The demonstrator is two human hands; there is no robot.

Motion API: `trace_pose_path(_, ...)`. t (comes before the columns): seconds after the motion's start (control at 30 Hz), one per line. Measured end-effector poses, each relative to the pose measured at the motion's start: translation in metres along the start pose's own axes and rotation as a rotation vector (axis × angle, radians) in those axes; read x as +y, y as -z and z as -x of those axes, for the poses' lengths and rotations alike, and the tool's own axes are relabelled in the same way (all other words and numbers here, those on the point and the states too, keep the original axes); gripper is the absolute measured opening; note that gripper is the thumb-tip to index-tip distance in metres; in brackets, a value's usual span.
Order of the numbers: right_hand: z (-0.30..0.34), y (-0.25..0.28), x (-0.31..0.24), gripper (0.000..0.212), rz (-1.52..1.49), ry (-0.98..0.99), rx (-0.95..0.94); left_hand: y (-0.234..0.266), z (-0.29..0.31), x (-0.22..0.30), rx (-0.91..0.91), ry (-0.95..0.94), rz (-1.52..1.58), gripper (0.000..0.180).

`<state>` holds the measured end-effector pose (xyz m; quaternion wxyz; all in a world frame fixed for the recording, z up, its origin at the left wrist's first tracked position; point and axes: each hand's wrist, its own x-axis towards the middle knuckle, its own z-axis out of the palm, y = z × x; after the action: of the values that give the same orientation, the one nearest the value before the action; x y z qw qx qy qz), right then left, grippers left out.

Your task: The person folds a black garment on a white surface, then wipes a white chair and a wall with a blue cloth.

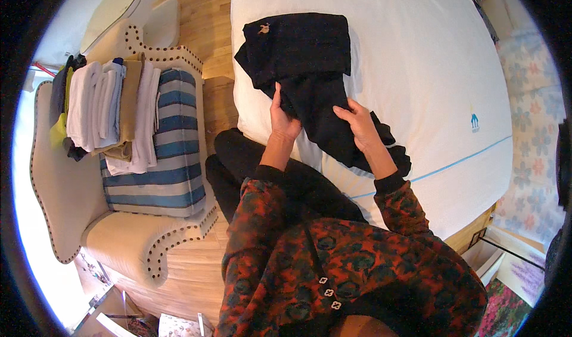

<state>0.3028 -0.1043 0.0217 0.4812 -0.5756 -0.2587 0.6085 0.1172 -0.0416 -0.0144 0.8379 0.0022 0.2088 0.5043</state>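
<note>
The black garment [304,69] lies on the white mattress [429,81], partly folded, and stretches from just beyond both hands down past them toward the person. The left hand [283,121] grips its left edge, thumb on top and fingers curled under the cloth, so it is closed on the fabric. The right hand [357,124] rests flat on the lower part of the garment, fingers spread and pressing down — whether it pinches any cloth I cannot tell. Between the two hands runs a narrow strip of the dark fabric; above them sits the wider folded block, with a small tan mark near its top left corner.

The garment's kind is hard to make out: its black surface swallows seams and folds, and its lower end bunches into a crumpled lump beside the right wrist. The left hand's fingertips are hidden beneath the cloth.

The fabric looks soft and matte; the mattress is smooth, with a thin blue piping line along its side. Well to the left of the left hand stands a cream armchair [65,182] edged with dark studs — on it a blue-and-cream striped cushion [173,164] and a stack of folded clothes [113,108] in white, tan and yellow.
</note>
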Motion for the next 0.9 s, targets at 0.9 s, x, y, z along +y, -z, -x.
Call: trace_pose_path(0.9, 0.044, -0.029, -0.059, 0.031, -0.217, 0.065, -0.117, 0.048, 0.013, -0.038, 0.204, -0.103, -1.038, 0.073)
